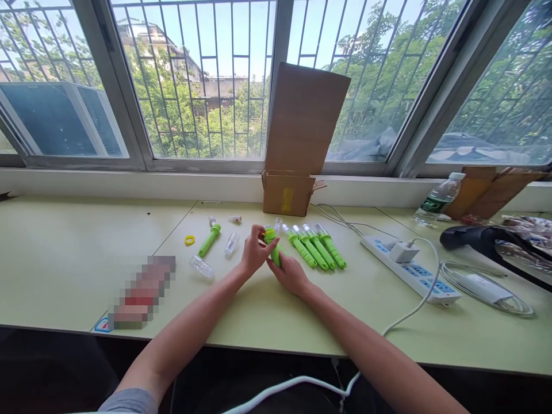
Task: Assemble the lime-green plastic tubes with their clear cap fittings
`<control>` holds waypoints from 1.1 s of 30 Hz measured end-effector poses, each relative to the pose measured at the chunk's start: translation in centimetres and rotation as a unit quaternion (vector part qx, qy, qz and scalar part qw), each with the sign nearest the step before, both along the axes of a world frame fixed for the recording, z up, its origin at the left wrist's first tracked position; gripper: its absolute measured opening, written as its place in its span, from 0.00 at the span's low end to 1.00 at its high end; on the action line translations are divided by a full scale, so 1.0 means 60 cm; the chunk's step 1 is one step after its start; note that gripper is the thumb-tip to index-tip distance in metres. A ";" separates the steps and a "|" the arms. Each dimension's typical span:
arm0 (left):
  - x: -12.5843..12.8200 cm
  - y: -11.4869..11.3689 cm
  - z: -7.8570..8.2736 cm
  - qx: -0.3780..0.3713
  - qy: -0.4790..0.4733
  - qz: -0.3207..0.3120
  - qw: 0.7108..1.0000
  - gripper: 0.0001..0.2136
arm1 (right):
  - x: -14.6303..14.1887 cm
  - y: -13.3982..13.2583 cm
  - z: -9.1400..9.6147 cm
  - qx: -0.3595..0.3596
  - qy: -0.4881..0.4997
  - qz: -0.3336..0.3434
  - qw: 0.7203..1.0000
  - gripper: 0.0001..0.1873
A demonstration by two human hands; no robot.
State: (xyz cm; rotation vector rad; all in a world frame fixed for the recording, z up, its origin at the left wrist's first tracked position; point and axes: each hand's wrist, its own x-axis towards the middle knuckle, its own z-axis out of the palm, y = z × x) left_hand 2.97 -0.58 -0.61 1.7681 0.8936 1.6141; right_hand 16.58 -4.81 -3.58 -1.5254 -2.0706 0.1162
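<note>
A bright green plastic flashlight-like handle (272,247) is held up between my hands, with a bit of yellow at its upper end. My left hand (255,250) closes its fingers round that upper end. Around the lower part my right hand (290,276) is wrapped, covering much of it. Just behind stands a clear plastic piece (278,224). To the left lie another green handle (209,240), a yellow ring (190,240), two clear plastic caps (232,244) and a small clear part (235,219). Several green handles with clear tips (317,248) lie side by side at right.
An open cardboard box (284,194) stands by the window. On the right are a power strip (411,270) with a plugged-in charger, a coiled cable (487,287), a water bottle (440,198) and a black strap (478,241). A blurred-out object (144,293) lies front left.
</note>
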 end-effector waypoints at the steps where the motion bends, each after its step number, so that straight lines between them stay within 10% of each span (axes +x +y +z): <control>1: 0.000 0.000 0.001 0.000 -0.001 -0.003 1.000 0.19 | 0.001 0.000 0.000 0.003 0.015 0.011 1.000 0.14; 33: 0.003 0.003 0.006 -0.026 -0.018 -0.042 0.999 0.23 | -0.002 -0.005 0.011 -0.003 0.169 0.055 0.984 0.14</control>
